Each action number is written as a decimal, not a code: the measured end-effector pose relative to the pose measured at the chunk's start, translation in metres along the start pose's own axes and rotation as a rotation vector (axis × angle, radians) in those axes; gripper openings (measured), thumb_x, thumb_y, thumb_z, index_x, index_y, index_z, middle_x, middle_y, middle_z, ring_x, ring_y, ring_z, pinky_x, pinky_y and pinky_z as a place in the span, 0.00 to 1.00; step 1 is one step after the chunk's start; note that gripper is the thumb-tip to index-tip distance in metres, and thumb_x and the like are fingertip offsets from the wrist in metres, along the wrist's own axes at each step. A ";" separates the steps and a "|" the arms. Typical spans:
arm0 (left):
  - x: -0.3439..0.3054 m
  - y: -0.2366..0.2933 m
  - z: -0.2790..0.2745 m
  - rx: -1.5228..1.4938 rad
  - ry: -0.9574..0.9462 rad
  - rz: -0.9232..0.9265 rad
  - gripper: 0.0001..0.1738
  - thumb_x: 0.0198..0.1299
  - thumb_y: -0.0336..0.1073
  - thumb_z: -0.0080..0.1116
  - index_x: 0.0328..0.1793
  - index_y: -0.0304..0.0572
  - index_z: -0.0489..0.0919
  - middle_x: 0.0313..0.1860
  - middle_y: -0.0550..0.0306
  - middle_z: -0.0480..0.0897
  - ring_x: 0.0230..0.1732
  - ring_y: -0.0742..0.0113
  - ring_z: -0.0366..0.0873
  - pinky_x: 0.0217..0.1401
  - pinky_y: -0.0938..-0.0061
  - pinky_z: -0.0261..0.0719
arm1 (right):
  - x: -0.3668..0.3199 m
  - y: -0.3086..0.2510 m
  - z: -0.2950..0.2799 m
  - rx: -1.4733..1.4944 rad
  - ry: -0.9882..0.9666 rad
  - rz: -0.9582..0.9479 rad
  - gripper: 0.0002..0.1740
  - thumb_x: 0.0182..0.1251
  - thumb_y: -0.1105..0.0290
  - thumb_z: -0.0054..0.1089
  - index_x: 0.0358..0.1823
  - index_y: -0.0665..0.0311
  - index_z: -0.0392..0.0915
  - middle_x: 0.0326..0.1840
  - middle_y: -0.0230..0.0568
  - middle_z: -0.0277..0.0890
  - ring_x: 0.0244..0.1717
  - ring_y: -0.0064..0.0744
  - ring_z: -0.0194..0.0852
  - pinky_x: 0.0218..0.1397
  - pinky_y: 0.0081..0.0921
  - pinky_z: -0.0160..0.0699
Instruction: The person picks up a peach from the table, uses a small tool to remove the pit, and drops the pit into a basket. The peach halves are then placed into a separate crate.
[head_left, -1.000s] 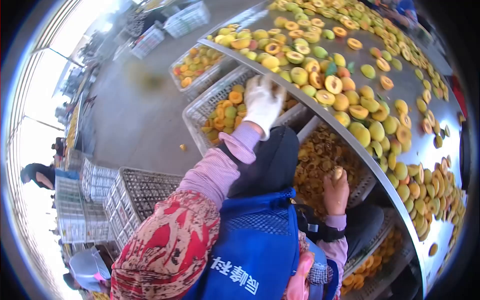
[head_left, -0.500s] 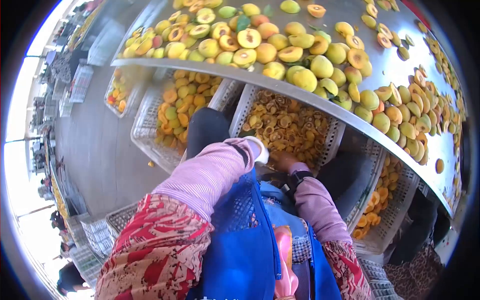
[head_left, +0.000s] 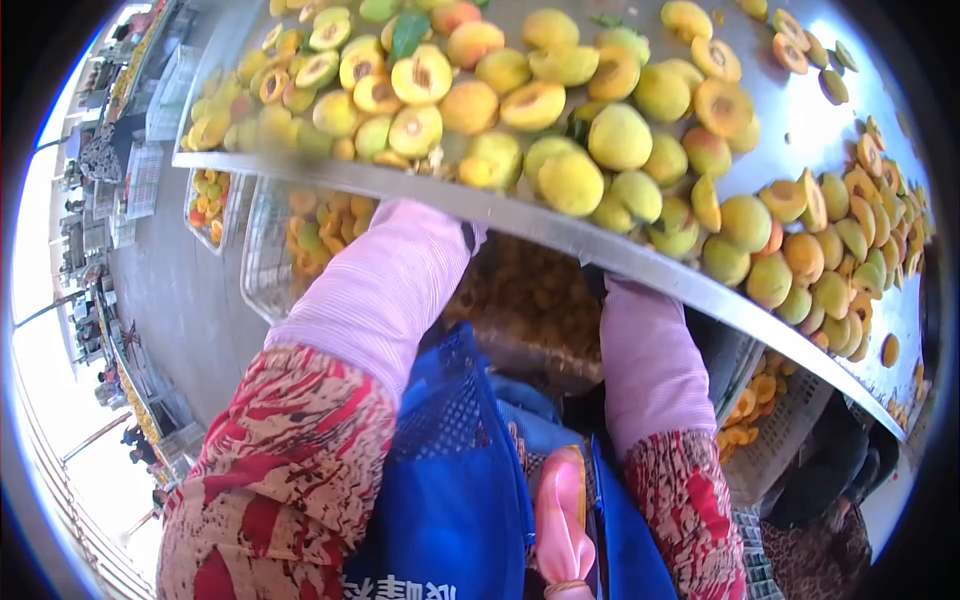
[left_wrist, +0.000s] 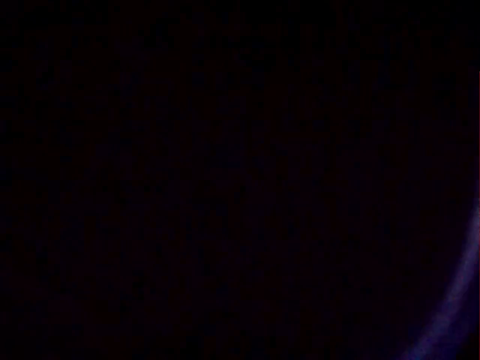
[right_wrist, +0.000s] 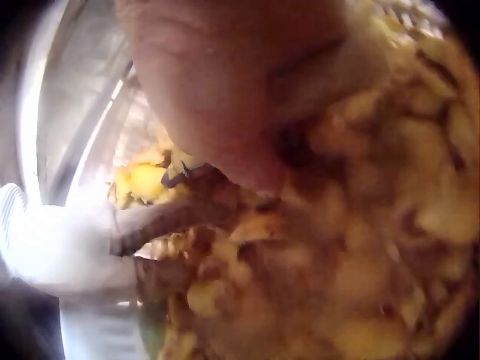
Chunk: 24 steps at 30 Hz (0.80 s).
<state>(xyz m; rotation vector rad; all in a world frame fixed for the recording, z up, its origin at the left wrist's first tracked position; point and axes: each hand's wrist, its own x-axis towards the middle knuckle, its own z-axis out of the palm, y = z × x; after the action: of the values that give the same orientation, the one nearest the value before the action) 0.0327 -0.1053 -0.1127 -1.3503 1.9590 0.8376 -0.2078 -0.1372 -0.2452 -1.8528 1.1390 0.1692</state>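
In the head view both hands are hidden under the table edge, with only the striped sleeves showing. The right wrist view has my left hand (right_wrist: pixel 64 247) in a white glove, its straight, stained fingers reaching down into a heap of brown-yellow peach pits and scraps (right_wrist: pixel 352 262). My bare right hand (right_wrist: pixel 217 82) is large and blurred at the top there, fingertips down at the same heap; I cannot tell if it grips any scraps. The heap fills a white plastic crate (right_wrist: pixel 97 330) between my knees. The left wrist view is almost wholly dark.
Above the arms runs the metal table's edge (head_left: pixel 500 210), with whole and halved yellow peaches (head_left: pixel 570 180) heaped along it. A crate of peach halves (head_left: pixel 250 270) stands to the left, another crate (head_left: pixel 800 450) to the right. Other people (head_left: pixel 830 470) are nearby.
My left hand has come from the left crate of halves to the pit crate beside my right hand. Both arms then reached further forward under the table edge, as the head view tilted and came closer.
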 end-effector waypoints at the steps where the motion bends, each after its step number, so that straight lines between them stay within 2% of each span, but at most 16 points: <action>1: 0.003 0.014 -0.018 -0.009 0.017 0.058 0.22 0.53 0.47 0.52 0.48 0.39 0.80 0.49 0.43 0.79 0.51 0.50 0.77 0.53 0.63 0.74 | -0.007 0.005 -0.013 -0.014 0.045 -0.009 0.28 0.56 0.60 0.52 0.59 0.59 0.64 0.56 0.54 0.68 0.59 0.51 0.65 0.59 0.40 0.67; 2: -0.032 0.007 -0.017 -0.016 0.031 0.118 0.23 0.53 0.47 0.52 0.48 0.39 0.80 0.48 0.43 0.79 0.50 0.50 0.77 0.53 0.63 0.74 | -0.014 0.009 -0.027 -0.026 0.089 -0.015 0.27 0.56 0.60 0.52 0.59 0.59 0.65 0.56 0.54 0.69 0.59 0.51 0.66 0.59 0.40 0.67; 3: -0.025 0.036 -0.035 -0.023 0.049 0.176 0.23 0.53 0.48 0.53 0.47 0.39 0.80 0.47 0.43 0.79 0.49 0.49 0.77 0.52 0.63 0.74 | -0.013 -0.001 -0.040 -0.043 0.136 -0.025 0.27 0.56 0.60 0.52 0.58 0.59 0.65 0.55 0.54 0.69 0.58 0.51 0.66 0.58 0.40 0.67; 7: -0.059 0.081 -0.078 -0.051 0.108 0.410 0.23 0.53 0.51 0.53 0.45 0.39 0.80 0.45 0.41 0.80 0.47 0.48 0.78 0.50 0.62 0.74 | -0.057 -0.086 -0.024 -0.111 0.304 -0.065 0.26 0.56 0.61 0.51 0.57 0.59 0.66 0.53 0.54 0.71 0.56 0.51 0.68 0.57 0.41 0.68; 9: -0.068 0.094 -0.068 -0.107 -0.086 0.498 0.23 0.55 0.53 0.50 0.42 0.40 0.80 0.38 0.42 0.81 0.41 0.48 0.79 0.47 0.60 0.74 | -0.085 -0.105 -0.018 -0.137 0.379 -0.081 0.25 0.55 0.61 0.51 0.56 0.59 0.66 0.51 0.54 0.72 0.55 0.51 0.69 0.56 0.42 0.69; 10: -0.094 0.098 -0.088 -0.179 -0.077 0.544 0.20 0.55 0.50 0.52 0.38 0.39 0.80 0.33 0.43 0.81 0.36 0.47 0.79 0.43 0.60 0.75 | -0.094 -0.111 -0.017 -0.145 0.416 -0.084 0.25 0.55 0.61 0.51 0.55 0.59 0.67 0.51 0.54 0.73 0.55 0.51 0.70 0.56 0.42 0.69; 11: -0.115 0.098 -0.110 -0.164 -0.070 0.547 0.20 0.55 0.50 0.52 0.38 0.39 0.80 0.33 0.43 0.81 0.36 0.47 0.79 0.43 0.60 0.75 | -0.102 -0.118 -0.017 -0.152 0.452 -0.083 0.24 0.55 0.62 0.51 0.55 0.59 0.67 0.50 0.54 0.73 0.54 0.51 0.70 0.56 0.42 0.69; 13: -0.137 0.094 -0.149 -0.735 -0.035 0.441 0.17 0.54 0.46 0.56 0.38 0.39 0.80 0.30 0.44 0.80 0.34 0.47 0.78 0.41 0.61 0.75 | -0.111 -0.124 -0.025 -0.169 0.518 -0.077 0.23 0.55 0.62 0.50 0.54 0.60 0.67 0.49 0.54 0.74 0.53 0.52 0.71 0.55 0.43 0.70; 15: -0.127 0.090 -0.161 -0.644 0.575 0.307 0.15 0.52 0.42 0.59 0.42 0.41 0.79 0.34 0.46 0.80 0.38 0.50 0.78 0.42 0.62 0.76 | -0.141 -0.147 -0.047 -0.174 0.127 0.073 0.19 0.54 0.66 0.48 0.50 0.59 0.68 0.39 0.52 0.78 0.45 0.51 0.77 0.48 0.45 0.74; 16: -0.121 0.091 -0.169 -0.450 0.760 0.240 0.16 0.51 0.41 0.59 0.45 0.42 0.78 0.38 0.46 0.80 0.41 0.51 0.78 0.45 0.62 0.75 | -0.149 -0.149 -0.043 -0.214 0.160 0.022 0.18 0.54 0.69 0.46 0.48 0.61 0.68 0.35 0.51 0.78 0.40 0.50 0.78 0.43 0.45 0.75; 17: -0.113 0.094 -0.176 -0.251 0.940 0.172 0.18 0.51 0.40 0.59 0.48 0.43 0.77 0.42 0.47 0.79 0.44 0.52 0.77 0.47 0.62 0.75 | -0.155 -0.154 -0.043 -0.213 0.177 0.025 0.18 0.54 0.69 0.46 0.48 0.61 0.68 0.35 0.51 0.78 0.40 0.50 0.78 0.43 0.45 0.75; 18: -0.100 0.094 -0.180 -0.170 0.922 0.235 0.21 0.49 0.38 0.59 0.52 0.44 0.75 0.47 0.48 0.76 0.49 0.52 0.75 0.52 0.62 0.73 | -0.164 -0.162 -0.044 -0.200 0.162 0.021 0.18 0.54 0.66 0.50 0.47 0.61 0.66 0.35 0.51 0.78 0.39 0.51 0.78 0.42 0.46 0.75; 19: -0.078 0.090 -0.175 -0.054 0.944 0.322 0.21 0.49 0.37 0.59 0.52 0.46 0.76 0.46 0.49 0.76 0.50 0.50 0.73 0.55 0.61 0.70 | -0.171 -0.168 -0.046 -0.189 0.147 0.017 0.20 0.54 0.63 0.53 0.46 0.62 0.63 0.35 0.51 0.77 0.39 0.52 0.77 0.41 0.47 0.74; 20: -0.069 0.091 -0.180 0.042 0.838 0.329 0.21 0.49 0.36 0.58 0.53 0.47 0.75 0.47 0.49 0.76 0.52 0.51 0.72 0.57 0.62 0.70 | -0.178 -0.172 -0.044 -0.164 0.209 -0.014 0.14 0.54 0.69 0.49 0.43 0.63 0.66 0.32 0.50 0.77 0.37 0.50 0.78 0.38 0.44 0.75; 21: -0.061 0.091 -0.186 0.137 0.732 0.331 0.22 0.49 0.35 0.58 0.53 0.48 0.75 0.49 0.49 0.76 0.55 0.51 0.71 0.58 0.62 0.69 | -0.181 -0.170 -0.042 -0.163 0.220 -0.010 0.14 0.54 0.69 0.49 0.43 0.63 0.66 0.32 0.50 0.77 0.37 0.50 0.78 0.38 0.44 0.75; 24: -0.053 0.087 -0.196 0.155 0.640 0.309 0.21 0.49 0.33 0.55 0.54 0.48 0.75 0.52 0.48 0.76 0.53 0.50 0.72 0.56 0.62 0.71 | -0.189 -0.169 -0.033 -0.148 0.226 -0.033 0.14 0.55 0.67 0.51 0.42 0.63 0.65 0.32 0.51 0.77 0.37 0.52 0.77 0.38 0.46 0.75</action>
<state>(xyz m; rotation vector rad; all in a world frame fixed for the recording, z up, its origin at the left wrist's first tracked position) -0.0592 -0.2037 0.0620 -1.3468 2.7133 0.3848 -0.1965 -0.0183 -0.0192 -2.0606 1.2772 0.0257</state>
